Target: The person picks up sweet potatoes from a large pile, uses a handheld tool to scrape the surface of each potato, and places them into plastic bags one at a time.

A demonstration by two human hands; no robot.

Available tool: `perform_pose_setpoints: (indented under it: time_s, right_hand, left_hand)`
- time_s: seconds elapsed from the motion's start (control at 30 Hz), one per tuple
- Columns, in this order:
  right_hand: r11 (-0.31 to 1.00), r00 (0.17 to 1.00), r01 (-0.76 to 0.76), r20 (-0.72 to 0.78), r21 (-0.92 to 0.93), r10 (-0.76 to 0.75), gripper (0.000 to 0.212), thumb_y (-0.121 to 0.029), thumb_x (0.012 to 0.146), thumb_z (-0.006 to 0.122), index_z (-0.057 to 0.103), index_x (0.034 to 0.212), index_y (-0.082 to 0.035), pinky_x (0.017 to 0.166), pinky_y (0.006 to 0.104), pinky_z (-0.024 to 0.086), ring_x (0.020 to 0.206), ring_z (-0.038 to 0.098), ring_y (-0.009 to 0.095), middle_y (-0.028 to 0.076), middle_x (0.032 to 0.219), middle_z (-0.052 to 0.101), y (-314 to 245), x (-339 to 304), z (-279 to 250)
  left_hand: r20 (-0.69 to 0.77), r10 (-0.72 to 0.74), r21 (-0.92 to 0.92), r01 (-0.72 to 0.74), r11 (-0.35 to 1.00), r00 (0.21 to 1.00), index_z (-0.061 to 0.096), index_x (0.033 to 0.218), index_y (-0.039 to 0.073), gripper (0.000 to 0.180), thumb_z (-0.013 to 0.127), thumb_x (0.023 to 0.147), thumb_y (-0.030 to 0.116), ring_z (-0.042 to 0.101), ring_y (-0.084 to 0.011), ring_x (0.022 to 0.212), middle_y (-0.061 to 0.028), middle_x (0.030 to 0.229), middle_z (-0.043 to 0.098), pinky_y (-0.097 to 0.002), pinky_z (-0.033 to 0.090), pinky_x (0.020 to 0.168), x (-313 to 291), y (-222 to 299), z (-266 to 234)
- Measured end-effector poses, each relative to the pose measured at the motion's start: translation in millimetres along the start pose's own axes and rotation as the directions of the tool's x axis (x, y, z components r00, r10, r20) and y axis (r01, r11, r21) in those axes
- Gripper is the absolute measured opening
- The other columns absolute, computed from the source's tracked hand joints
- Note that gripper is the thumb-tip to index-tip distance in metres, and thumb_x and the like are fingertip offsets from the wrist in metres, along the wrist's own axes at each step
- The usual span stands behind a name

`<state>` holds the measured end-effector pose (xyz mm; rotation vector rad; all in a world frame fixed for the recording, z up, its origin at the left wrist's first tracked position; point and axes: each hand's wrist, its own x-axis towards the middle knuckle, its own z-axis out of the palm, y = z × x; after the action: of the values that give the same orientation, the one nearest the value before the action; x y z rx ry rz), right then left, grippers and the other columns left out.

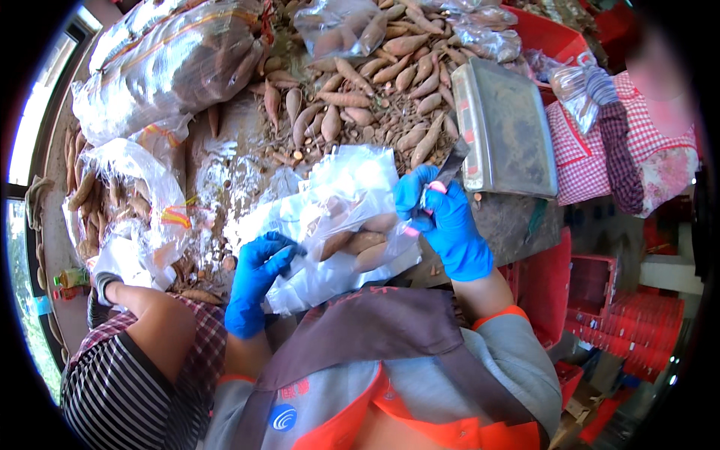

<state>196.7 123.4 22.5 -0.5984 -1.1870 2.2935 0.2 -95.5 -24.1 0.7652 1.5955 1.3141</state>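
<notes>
In front of me a clear plastic bag with several sweet potatoes inside lies on a stack of flat white bags. My left hand, in a blue glove, is at the bag's left side, fingers curled in toward its edge and closed on the thin plastic. At the bag's upper right my right hand, also blue-gloved, is closed round the pink handle of a knife. The dark blade points up and away to the right. Its fingers are close to the bag's corner; whether they touch it is hidden.
Loose sweet potatoes are heaped at the back beside a large filled bag. A scale stands right; red crates are beyond. At left, a co-worker's arm reaches toward an open bag. Another person is at far right.
</notes>
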Motion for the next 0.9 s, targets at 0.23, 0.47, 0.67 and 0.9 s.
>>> perform_pose_setpoints:
  time_s: [0.23,0.47,0.67,0.9]
  right_hand:
    - [0.946,0.937,0.312,0.136,0.085,-0.321,0.007,-0.006,0.074,0.046,0.053,0.072,-0.004,0.037,0.0186,0.033,0.053,0.049,0.011,0.009,0.071,0.055,-64.8,65.9,6.0]
    - [0.81,0.81,0.581,-0.034,-0.081,-0.585,0.011,-0.003,0.074,0.045,0.056,0.075,-0.002,0.037,0.0197,0.029,0.045,0.04,0.009,0.01,0.071,0.057,-120.1,123.0,-15.4]
    - [0.804,0.835,0.483,-0.095,-0.345,-0.542,0.022,-0.005,0.076,0.043,0.057,0.091,0.002,0.039,0.0216,0.032,0.043,0.039,0.009,0.011,0.081,0.059,-103.7,119.9,-33.1]
    - [0.846,0.978,0.04,0.193,-0.532,0.075,0.026,-0.017,0.079,0.054,0.058,0.099,-0.001,0.063,0.0235,0.043,0.071,0.051,0.011,0.006,0.089,0.059,70.4,67.7,-33.3]
  left_hand:
    - [-0.021,0.283,-0.361,-0.271,0.892,0.959,0.062,0.085,-0.003,0.046,0.055,0.083,0.042,0.057,-0.0173,0.074,-0.013,0.09,0.064,-0.0305,0.045,0.071,-3.8,22.0,9.2]
    - [-0.182,0.066,-0.255,-0.112,0.961,0.981,0.06,0.102,-0.003,0.032,0.052,0.088,0.025,0.06,-0.0155,0.082,-0.011,0.099,0.063,-0.0279,0.047,0.076,4.5,-8.6,-8.0]
    - [-0.238,0.076,-0.009,-0.08,0.997,0.968,0.061,0.102,0.004,0.023,0.059,0.082,0.013,0.058,-0.0191,0.088,-0.0092,0.099,0.062,-0.0315,0.045,0.082,13.5,-69.3,-4.7]
    - [-0.279,0.389,0.696,-0.094,0.712,0.878,0.048,0.12,0.014,0.061,0.068,0.062,0.006,0.047,-0.0297,0.102,-0.0108,0.114,0.052,-0.0368,0.04,0.088,19.7,-90.8,1.5]
